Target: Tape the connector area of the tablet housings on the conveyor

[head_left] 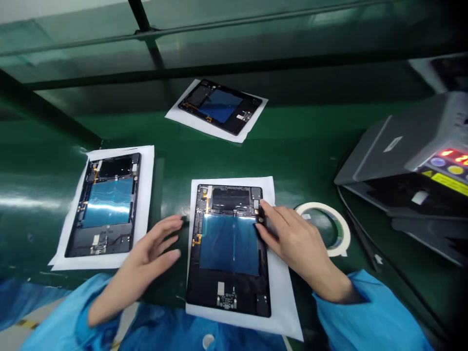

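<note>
In front of me lies a tablet (230,243) with its insides bared: a large blue-filmed battery area, a dark upper section and a small circuit board near the bottom. Under it is a white sheet (285,312). My right hand (298,241) rests at the tablet's upper right edge, index finger and thumb apart and touching the rim. To the left, my left hand (149,256) hovers between this tablet and a second one, fingers spread and holding nothing. That second opened tablet (106,204) lies on its own white sheet (146,195).
A third opened tablet (221,105) sits at the back on white paper. Right of my right hand is a roll of masking tape (343,234). A grey machine (395,146) with a lit red display stands at the right, its black cable (365,234) running along the green table (292,156).
</note>
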Demonstrator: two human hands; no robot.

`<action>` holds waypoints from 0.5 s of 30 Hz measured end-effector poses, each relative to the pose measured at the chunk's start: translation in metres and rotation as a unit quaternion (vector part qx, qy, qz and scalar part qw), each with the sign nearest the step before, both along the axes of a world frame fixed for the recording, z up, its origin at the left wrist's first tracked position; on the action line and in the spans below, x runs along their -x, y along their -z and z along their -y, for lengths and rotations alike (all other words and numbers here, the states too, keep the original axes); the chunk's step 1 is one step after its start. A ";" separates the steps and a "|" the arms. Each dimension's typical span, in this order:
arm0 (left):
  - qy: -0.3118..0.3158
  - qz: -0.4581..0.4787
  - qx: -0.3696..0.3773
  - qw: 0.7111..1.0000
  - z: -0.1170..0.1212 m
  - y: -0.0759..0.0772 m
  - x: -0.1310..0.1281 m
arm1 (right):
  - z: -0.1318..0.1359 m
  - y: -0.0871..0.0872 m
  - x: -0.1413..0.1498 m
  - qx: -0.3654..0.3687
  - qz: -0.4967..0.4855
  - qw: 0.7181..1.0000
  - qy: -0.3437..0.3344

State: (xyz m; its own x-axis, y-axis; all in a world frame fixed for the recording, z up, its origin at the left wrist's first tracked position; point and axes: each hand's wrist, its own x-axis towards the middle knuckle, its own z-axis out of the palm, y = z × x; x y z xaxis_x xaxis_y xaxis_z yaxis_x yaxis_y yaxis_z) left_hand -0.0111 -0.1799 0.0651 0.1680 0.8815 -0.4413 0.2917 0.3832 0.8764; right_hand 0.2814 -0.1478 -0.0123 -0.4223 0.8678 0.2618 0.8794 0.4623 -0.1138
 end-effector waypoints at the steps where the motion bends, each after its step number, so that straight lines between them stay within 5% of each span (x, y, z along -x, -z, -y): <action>1: -0.046 0.038 0.067 0.996 0.007 -0.005 0.010 | -0.001 0.000 0.000 -0.001 -0.003 1.000 0.000; 4: -0.114 0.151 0.203 0.961 0.016 -0.010 0.018 | -0.002 0.001 0.001 -0.017 0.005 1.000 -0.002; 8: -0.100 0.176 0.242 0.949 0.009 0.000 -0.002 | -0.002 0.007 0.000 -0.035 0.006 0.999 -0.014; 12: 0.016 0.104 0.092 0.990 0.001 0.022 -0.028 | 0.001 0.012 -0.002 -0.046 -0.012 0.998 -0.034; 15: 0.040 0.082 -0.014 0.996 -0.003 0.025 -0.032 | 0.005 0.015 -0.005 -0.063 -0.029 0.997 -0.029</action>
